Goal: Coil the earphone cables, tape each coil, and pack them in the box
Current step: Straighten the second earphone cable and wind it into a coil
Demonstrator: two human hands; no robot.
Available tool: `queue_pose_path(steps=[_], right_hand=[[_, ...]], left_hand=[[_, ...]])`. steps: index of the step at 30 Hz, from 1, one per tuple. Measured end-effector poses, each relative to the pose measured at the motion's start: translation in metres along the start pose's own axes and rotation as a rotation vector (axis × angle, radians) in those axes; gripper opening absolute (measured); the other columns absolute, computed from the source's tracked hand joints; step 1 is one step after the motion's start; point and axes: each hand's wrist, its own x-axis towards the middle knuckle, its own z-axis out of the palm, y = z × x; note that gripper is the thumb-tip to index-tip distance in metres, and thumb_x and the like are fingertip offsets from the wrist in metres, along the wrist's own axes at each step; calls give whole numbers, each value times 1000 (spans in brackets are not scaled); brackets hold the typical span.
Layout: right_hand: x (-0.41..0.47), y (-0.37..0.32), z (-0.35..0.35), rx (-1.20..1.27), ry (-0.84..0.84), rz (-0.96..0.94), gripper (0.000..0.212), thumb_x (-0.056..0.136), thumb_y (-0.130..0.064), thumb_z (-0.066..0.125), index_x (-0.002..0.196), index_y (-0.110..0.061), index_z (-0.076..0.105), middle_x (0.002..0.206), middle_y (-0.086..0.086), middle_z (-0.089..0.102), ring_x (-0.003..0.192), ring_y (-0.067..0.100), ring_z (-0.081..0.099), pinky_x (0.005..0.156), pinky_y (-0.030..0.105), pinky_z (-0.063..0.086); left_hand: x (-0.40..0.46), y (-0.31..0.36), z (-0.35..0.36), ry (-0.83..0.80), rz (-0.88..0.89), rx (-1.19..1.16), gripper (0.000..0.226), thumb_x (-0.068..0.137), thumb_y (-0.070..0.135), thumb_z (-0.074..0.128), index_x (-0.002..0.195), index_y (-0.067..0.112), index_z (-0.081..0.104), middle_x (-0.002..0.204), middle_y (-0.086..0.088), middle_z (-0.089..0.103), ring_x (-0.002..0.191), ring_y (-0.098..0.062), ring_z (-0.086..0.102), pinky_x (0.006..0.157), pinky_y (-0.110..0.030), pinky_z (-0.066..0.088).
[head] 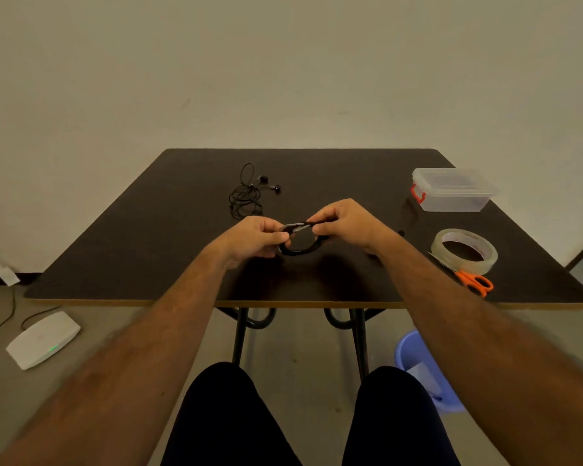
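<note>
Where the grey concrete floor (122, 364) meets the plain cream wall (283, 68) at far left, a flat white plastic router (42, 339) with a green light lies on the floor, a thin dark cord running from it toward the wall. Beside it stands a dark brown square table (148, 250) with a pale edge band and black tubular metal legs. On its far left-centre lies a loose tangle of black earphone cable (248, 193), earbuds pointing right. Nearer the front, at centre, the left hand (254, 238) curls its fingers and thumb round one side of a black coiled earphone cable (300, 248), held just above the tabletop, while the right hand (345, 222) pinches the other side; a short pale strip of tape (295, 227) spans between the two grips. Farther right, a clear lidded plastic box (453, 190) with a red latch sits at the back. Near it toward the front rests a roll of clear tape (465, 252), touching orange-handled scissors (475, 282). Below the table's right side, a blue plastic bin (414, 354) stands on the floor.
</note>
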Motion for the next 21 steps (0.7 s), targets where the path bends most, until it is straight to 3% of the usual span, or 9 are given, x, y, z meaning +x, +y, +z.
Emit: queue_pose_path(steps=[5, 9, 14, 18, 21], right_hand=[[8, -3, 8, -318, 148, -173, 16, 89, -9, 67, 93, -24, 70, 87, -11, 66, 85, 5, 60, 85, 29, 50], [0, 1, 21, -635, 173, -315, 19, 92, -11, 64, 107, -18, 73, 105, -4, 69, 104, 9, 57, 89, 22, 42], [-6, 15, 27, -795, 56, -336, 19, 93, -20, 63, 109, -25, 70, 112, -8, 66, 117, 12, 47, 100, 32, 44], [-12, 16, 28, -815, -6, -317, 17, 93, -21, 63, 109, -26, 68, 114, -8, 64, 118, 12, 46, 98, 33, 46], [-13, 13, 26, -846, -64, -287, 24, 94, -20, 61, 116, -26, 66, 123, -8, 61, 123, 12, 43, 102, 34, 43]], left_hand=[[12, -8, -4, 199, 275, 473, 11, 93, 18, 64, 99, 23, 72, 96, 5, 68, 96, -13, 61, 96, -39, 48], [11, -20, -3, 277, 401, 832, 25, 92, 23, 66, 116, 22, 71, 127, 0, 59, 129, -12, 42, 104, -31, 38], [7, -31, 1, 222, 496, 973, 25, 92, 25, 66, 116, 26, 71, 124, 11, 66, 131, -12, 41, 107, -30, 37], [7, -27, -1, 124, 434, 952, 34, 92, 30, 66, 125, 26, 66, 133, 11, 61, 128, -7, 46, 105, -22, 28], [3, -24, -1, 45, 361, 932, 46, 89, 45, 66, 131, 25, 63, 140, 12, 55, 131, -6, 44, 108, -28, 30]])
